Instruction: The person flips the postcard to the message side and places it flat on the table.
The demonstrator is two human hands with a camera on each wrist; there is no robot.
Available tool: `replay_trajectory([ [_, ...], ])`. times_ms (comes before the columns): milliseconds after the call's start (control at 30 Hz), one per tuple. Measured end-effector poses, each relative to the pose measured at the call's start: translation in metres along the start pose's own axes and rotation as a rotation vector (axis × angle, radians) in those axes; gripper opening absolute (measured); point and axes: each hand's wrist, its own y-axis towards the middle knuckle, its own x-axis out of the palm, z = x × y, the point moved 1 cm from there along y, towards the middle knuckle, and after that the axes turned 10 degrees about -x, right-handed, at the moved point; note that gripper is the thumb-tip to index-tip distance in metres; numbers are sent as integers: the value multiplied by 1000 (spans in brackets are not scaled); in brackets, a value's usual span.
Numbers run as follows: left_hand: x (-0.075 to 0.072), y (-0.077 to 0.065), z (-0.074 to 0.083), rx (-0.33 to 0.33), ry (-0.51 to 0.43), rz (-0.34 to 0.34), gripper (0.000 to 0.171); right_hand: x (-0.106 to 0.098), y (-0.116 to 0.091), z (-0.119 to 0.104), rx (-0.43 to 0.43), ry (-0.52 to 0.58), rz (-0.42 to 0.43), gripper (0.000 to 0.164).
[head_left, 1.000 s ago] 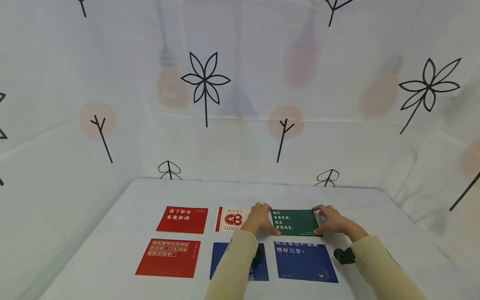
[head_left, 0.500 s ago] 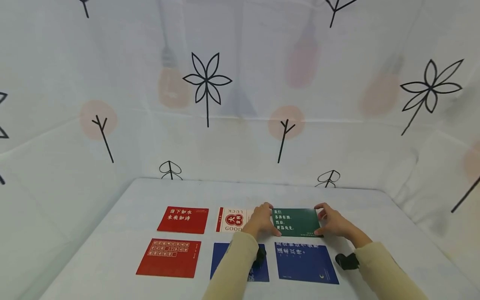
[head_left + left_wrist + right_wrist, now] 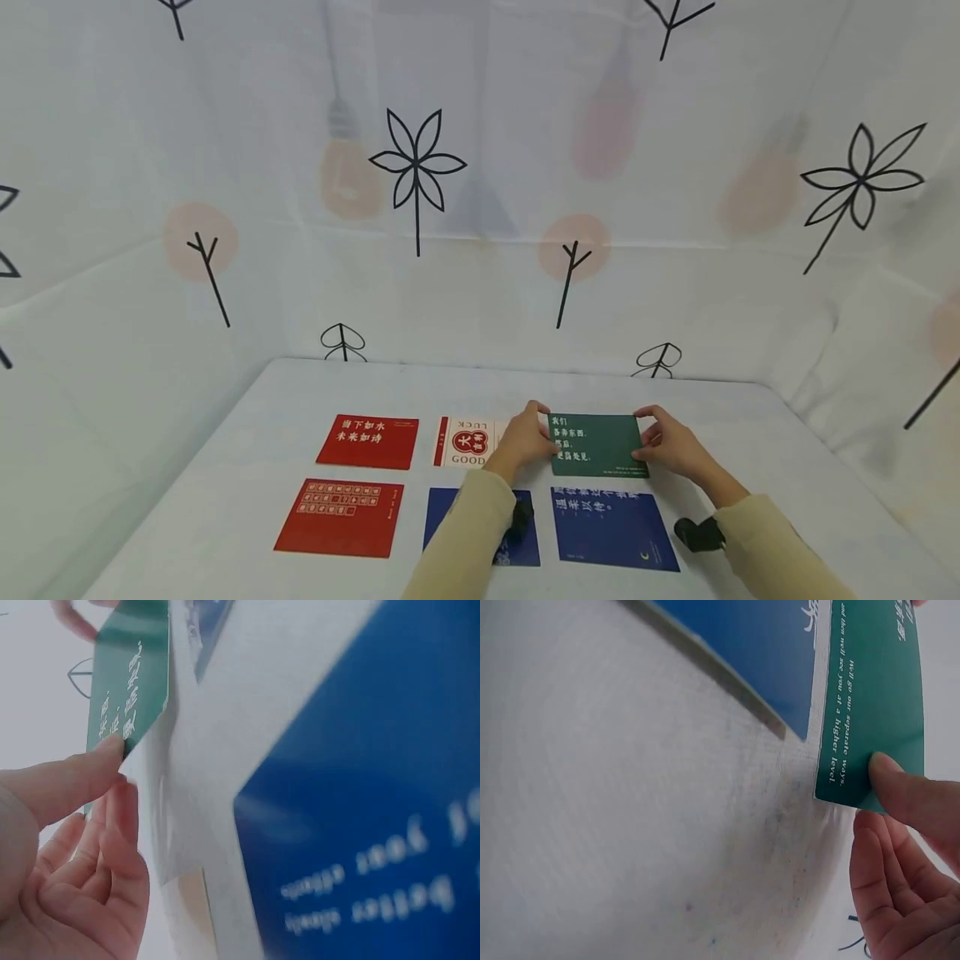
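Note:
A green card [image 3: 600, 446] with white lettering is pinched at both short sides, its far edge tipped up from the table. My left hand [image 3: 522, 439] holds its left side, the thumb on the printed face, as the left wrist view shows too. On the opposite side my right hand [image 3: 672, 446] grips it between thumb and fingers; the right wrist view has that thumb near the card's corner. Just in front of it lies a blue card [image 3: 611, 529] with a small moon. A cream and red "GOOD LUCK" card [image 3: 468, 442] lies left of my left hand, partly covered by it.
Two red cards, one farther [image 3: 369, 442] and one nearer [image 3: 339, 517], lie on the left of the white table [image 3: 187, 533]. Another blue card [image 3: 441, 508] is partly hidden under my left forearm. A patterned cloth [image 3: 480, 308] hangs behind and beside the table.
The green card has gone from lying nearly flat to tilted up off the table, with both hands now pinching its sides. The other cards stay in place; the view shifts slightly.

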Motion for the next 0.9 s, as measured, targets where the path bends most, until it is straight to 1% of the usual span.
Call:
replay_trajectory([
  [100, 0, 1, -1, -15, -63, 10, 54, 0, -1, 0, -1, -6, 20, 60],
  [300, 1, 3, -5, -48, -161, 46, 50, 2, -2, -1, 32, -9, 60, 51],
  [367, 1, 3, -6, -53, -185, 53, 44, 2, -3, -2, 45, -13, 82, 47],
  [533, 0, 3, -7, -41, -216, 58, 21, -1, -4, -4, 94, 4, 126, 33],
  [600, -1, 3, -7, -38, -234, 56, 16, -2, -4, -5, 106, 25, 128, 29],
  [700, -2, 1, -8, -43, -261, 56, 13, -4, -4, -6, 131, 66, 130, 24],
  [900, -4, 1, -8, -47, -277, 62, 12, -4, -5, -8, 162, 109, 122, 22],
])
